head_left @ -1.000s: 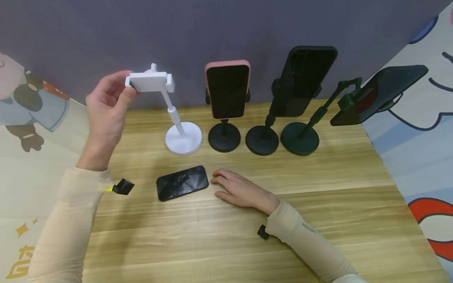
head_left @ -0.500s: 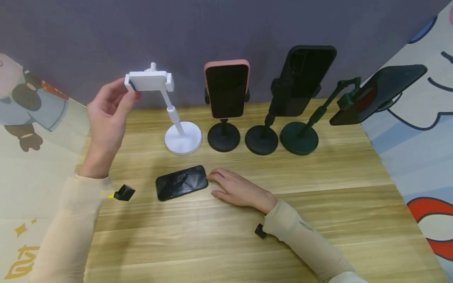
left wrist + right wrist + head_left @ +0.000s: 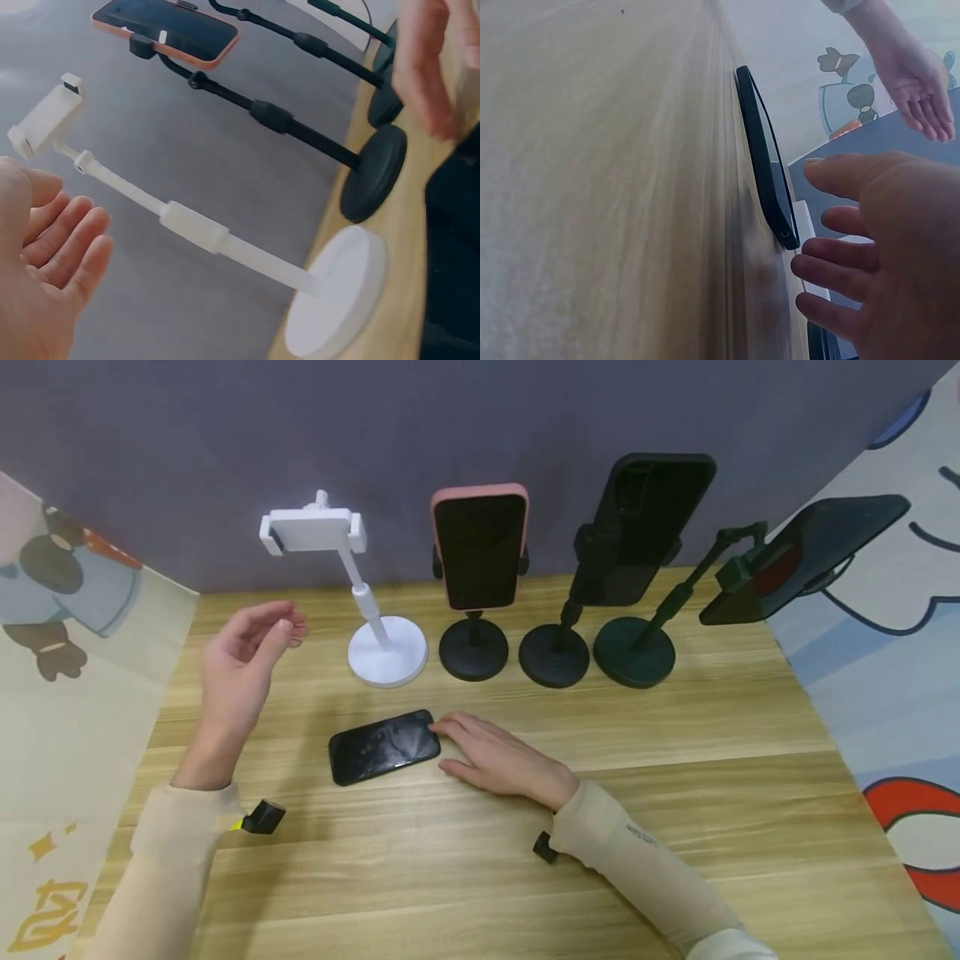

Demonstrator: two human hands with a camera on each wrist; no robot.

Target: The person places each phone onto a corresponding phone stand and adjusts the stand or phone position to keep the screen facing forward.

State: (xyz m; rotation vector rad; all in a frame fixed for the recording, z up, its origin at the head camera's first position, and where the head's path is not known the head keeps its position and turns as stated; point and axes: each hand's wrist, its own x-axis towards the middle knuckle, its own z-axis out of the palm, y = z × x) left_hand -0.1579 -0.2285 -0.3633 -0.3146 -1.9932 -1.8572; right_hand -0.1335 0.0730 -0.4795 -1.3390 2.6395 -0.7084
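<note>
A black phone (image 3: 384,747) lies face up on the wooden table. My right hand (image 3: 504,758) is at its right end, fingertips right at the phone's edge and fingers loosely extended; the right wrist view shows the phone (image 3: 765,157) beside the thumb. My left hand (image 3: 242,664) hovers above the table's left side, holding nothing, its fingers loosely bent. Above and to its right stands a white phone stand (image 3: 363,602) with its clamp holding no phone. In the left wrist view the left hand (image 3: 45,255) is just below that stand's clamp (image 3: 51,116).
A pink-cased phone (image 3: 481,550) sits in a black stand (image 3: 474,652). Right of it, a large black phone (image 3: 645,527) is on another black stand (image 3: 553,658), and a dark device (image 3: 806,560) hangs on a dark green stand (image 3: 633,653). A grey panel (image 3: 375,427) rises behind.
My left hand has let go of the white stand's clamp and moved down toward me. My right hand has slid left, up to the end of the phone on the table.
</note>
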